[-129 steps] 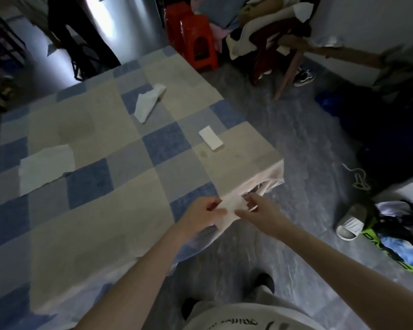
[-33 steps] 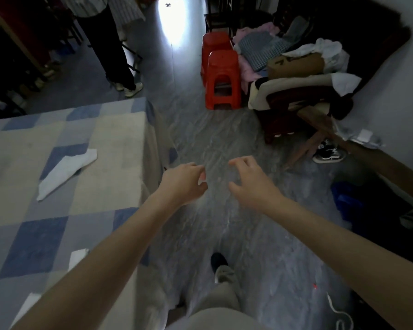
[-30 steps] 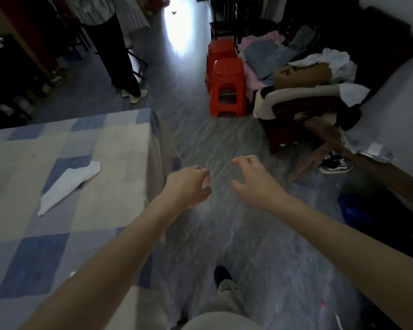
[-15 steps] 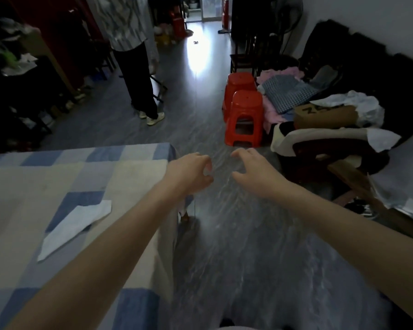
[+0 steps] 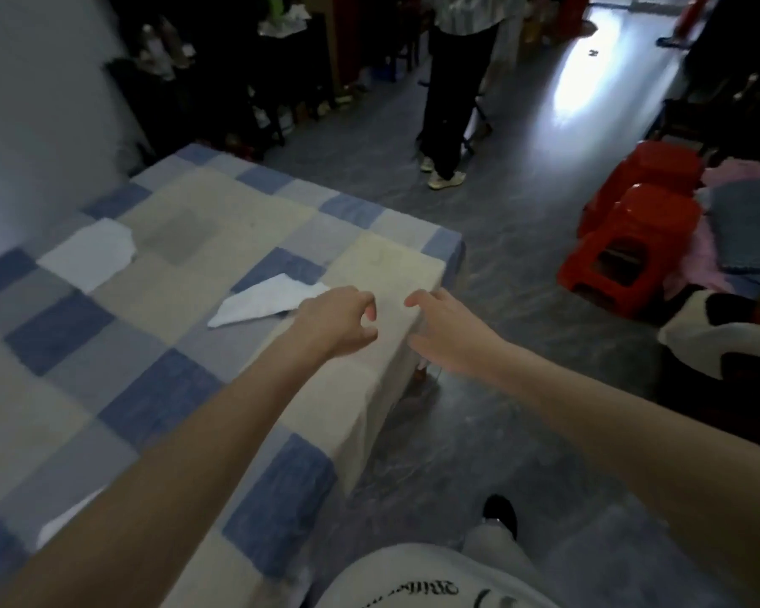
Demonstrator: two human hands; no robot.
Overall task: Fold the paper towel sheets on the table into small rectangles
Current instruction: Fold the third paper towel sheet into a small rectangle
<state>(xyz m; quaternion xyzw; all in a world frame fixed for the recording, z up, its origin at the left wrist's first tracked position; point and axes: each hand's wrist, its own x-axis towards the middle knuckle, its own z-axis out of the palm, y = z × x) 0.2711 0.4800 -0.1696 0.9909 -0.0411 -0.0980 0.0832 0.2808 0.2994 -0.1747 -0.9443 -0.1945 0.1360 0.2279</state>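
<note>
A crumpled white paper towel sheet [image 5: 266, 304] lies on the checked table [image 5: 159, 300], just left of my left hand [image 5: 341, 320]. That hand hovers over the table's right edge with loosely curled fingers and holds nothing. My right hand [image 5: 450, 331] reaches out beside it near the table's corner, fingers relaxed and empty. A flat unfolded sheet [image 5: 91, 256] lies at the far left of the table. A white piece of towel [image 5: 64, 522] peeks out from under my left forearm at the near left.
A person [image 5: 453, 94] stands on the floor beyond the table. Two red plastic stools [image 5: 632, 239] stand at the right, next to piled clothes [image 5: 746, 230]. Dark shelves line the back wall. My foot [image 5: 499, 513] is on the grey floor beside the table.
The view has swung left, back over the table, so more of the table and both sheets show. Both hands have stayed empty and now sit beside the crumpled sheet.
</note>
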